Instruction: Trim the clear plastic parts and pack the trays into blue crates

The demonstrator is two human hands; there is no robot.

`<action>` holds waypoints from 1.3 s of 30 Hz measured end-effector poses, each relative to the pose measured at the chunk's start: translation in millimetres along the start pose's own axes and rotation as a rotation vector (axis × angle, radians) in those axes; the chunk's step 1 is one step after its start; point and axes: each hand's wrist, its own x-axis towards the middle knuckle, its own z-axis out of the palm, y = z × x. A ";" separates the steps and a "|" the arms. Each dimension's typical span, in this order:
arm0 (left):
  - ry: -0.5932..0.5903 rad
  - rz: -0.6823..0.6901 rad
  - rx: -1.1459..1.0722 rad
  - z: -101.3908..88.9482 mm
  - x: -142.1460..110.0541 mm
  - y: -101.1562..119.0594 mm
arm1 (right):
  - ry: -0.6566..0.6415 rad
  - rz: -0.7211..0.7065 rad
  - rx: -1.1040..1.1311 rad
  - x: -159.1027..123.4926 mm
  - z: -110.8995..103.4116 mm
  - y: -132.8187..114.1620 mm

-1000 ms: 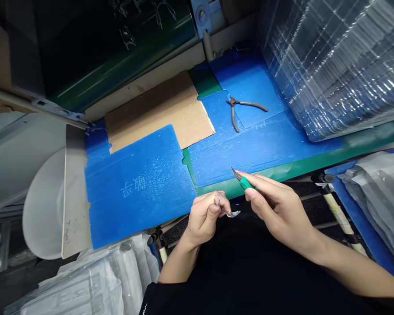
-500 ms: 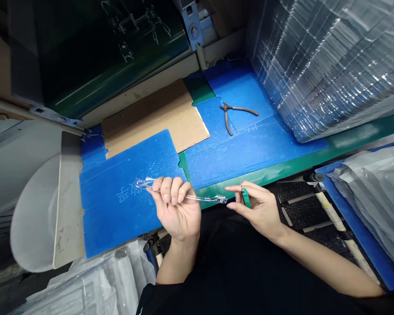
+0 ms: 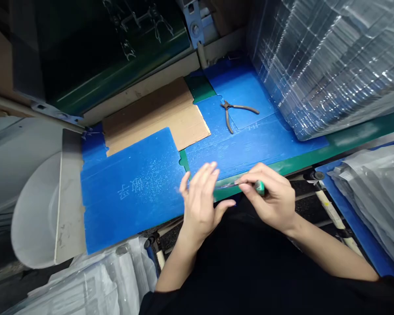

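Note:
My left hand (image 3: 200, 203) hovers over the front edge of the bench with its fingers stretched out and apart, a little smeared by motion. Close on its right, my right hand (image 3: 272, 197) is closed around a small green-handled knife (image 3: 260, 188). A thin clear plastic piece (image 3: 228, 185) runs between the two hands. Its right end meets my right fingertips, and its left end disappears behind my left fingers. Both hands are above the green bench edge (image 3: 295, 164), just in front of the blue sheets.
A blue corrugated sheet with white characters (image 3: 131, 188) lies left, brown cardboard (image 3: 157, 113) behind it. Grey pliers (image 3: 236, 110) rest on another blue sheet (image 3: 256, 140). Stacked clear plastic trays (image 3: 328, 61) fill the right; bagged plastic parts (image 3: 377, 188) and a white round bin (image 3: 36, 210) flank the bench.
My left hand, which gripped the clear piece over the left sheet, has swung right and spread its fingers. My right hand moved left to meet the piece, still gripping the knife.

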 end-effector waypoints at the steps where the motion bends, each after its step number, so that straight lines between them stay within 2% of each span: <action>1: -0.093 0.010 -0.057 -0.6 1.8 3.0 | -0.064 -0.055 -0.007 1.4 -0.2 -3.5; 3: -0.143 0.015 -0.186 -0.5 3.9 7.3 | -0.170 -0.118 -0.023 3.8 -0.5 -10.9; 5: -0.119 0.001 -0.280 -0.2 3.4 8.5 | -0.213 -0.103 -0.038 6.1 -2.7 -17.4; 9: -0.026 -0.095 -0.368 -2.8 -1.7 5.7 | -0.276 0.094 -0.111 8.8 -13.2 -25.5; 11: -0.008 -0.114 -0.370 -4.7 -3.1 2.9 | -0.349 0.140 -0.159 7.8 -18.2 -27.9; 18: 0.031 -0.030 -0.292 -6.5 -1.4 -9.0 | -0.448 -0.012 -0.310 -5.6 -26.9 -34.0; 24: 0.035 0.004 -0.292 -9.1 1.2 -11.2 | -0.473 -0.045 -0.369 -7.5 -32.2 -38.8; 39: 0.017 0.037 -0.247 -12.9 -0.5 -15.6 | -0.481 0.017 -0.267 -2.5 -32.1 -37.9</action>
